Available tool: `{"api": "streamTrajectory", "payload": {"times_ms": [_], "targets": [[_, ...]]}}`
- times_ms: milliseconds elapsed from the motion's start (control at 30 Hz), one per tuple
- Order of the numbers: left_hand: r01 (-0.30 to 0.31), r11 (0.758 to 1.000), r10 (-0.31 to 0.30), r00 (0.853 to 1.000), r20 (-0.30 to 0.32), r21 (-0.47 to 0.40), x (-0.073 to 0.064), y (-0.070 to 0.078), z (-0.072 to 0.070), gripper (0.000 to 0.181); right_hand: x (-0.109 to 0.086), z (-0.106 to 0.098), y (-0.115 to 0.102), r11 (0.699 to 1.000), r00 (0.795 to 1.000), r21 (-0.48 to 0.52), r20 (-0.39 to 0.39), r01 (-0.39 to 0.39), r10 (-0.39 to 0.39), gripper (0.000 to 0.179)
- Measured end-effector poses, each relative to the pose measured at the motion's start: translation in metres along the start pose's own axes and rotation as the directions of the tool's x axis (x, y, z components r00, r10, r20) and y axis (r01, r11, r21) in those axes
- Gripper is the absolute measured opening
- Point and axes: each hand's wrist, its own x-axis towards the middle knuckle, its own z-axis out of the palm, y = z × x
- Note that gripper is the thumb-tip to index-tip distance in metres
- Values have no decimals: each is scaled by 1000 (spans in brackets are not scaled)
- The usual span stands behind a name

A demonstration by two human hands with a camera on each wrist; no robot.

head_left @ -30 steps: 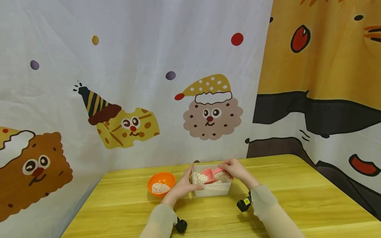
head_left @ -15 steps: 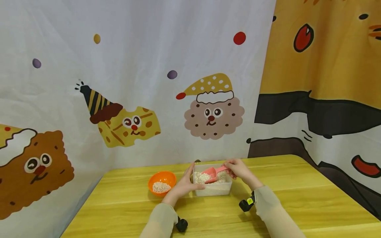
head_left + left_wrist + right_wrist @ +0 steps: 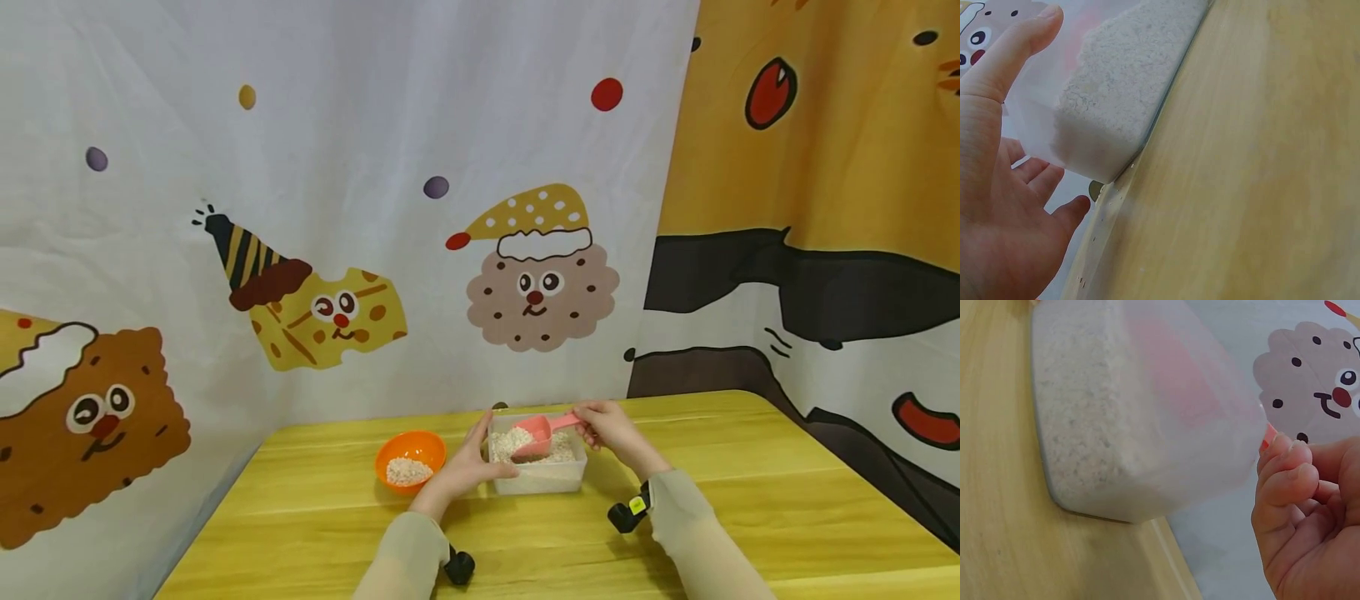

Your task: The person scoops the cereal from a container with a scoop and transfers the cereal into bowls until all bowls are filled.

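A translucent plastic box (image 3: 542, 482) partly filled with pale oat flakes (image 3: 560, 452) stands on the table. Around its left end my left hand (image 3: 467, 468) holds it, the thumb along the front and the other fingers at the left side. My right hand (image 3: 611, 433) pinches the handle of a pink scoop (image 3: 542, 429), whose head sits inside the box with flakes heaped in it. Through the cloudy wall in the right wrist view, the scoop (image 3: 1182, 381) appears only as a pink blur. Left of the box, an orange bowl (image 3: 418, 445) contains some flakes (image 3: 408, 472).
The wooden table (image 3: 525, 546) ends just behind the box, close to a cartoon-printed curtain (image 3: 435, 358). A small round dark object (image 3: 500, 406) shows behind the box's left rear corner. Black wrist cameras (image 3: 460, 567) hang under both forearms.
The scoop has risen and levelled out inside the box, with flakes now heaped in its head. My right hand has shifted slightly right; the left hand keeps its place on the box.
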Motion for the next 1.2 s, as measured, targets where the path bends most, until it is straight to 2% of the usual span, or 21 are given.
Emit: {"api": "streamTrajectory", "payload": {"times_ms": [333, 667, 767, 867, 1000, 1200], "targets": [[15, 1000, -15, 1000, -5, -4, 0, 3, -1, 110, -3, -7, -10, 993, 999, 111, -14, 40, -39, 33], [-9, 1000, 10, 1000, 7, -30, -2, 4, 0, 110, -9, -11, -21, 987, 998, 150, -47, 51, -45, 30], [-1, 1000, 1, 1000, 5, -27, -2, 5, 0, 111, -9, -11, -22, 987, 998, 156, -46, 44, -38, 30], [5, 1000, -4, 1000, -2, 3, -3, 6, 0, 112, -10, -11, -22, 986, 998, 161, -45, 47, -41, 31], [-9, 996, 11, 1000, -15, 87, -3, 10, -1, 113, -10, -11, -23, 985, 998, 165, -48, 50, -43, 31], [-49, 983, 52, 999, -13, 174, -6, 26, -6, 111, -10, -10, -24, 986, 999, 165, -39, 37, -31, 32]]}}
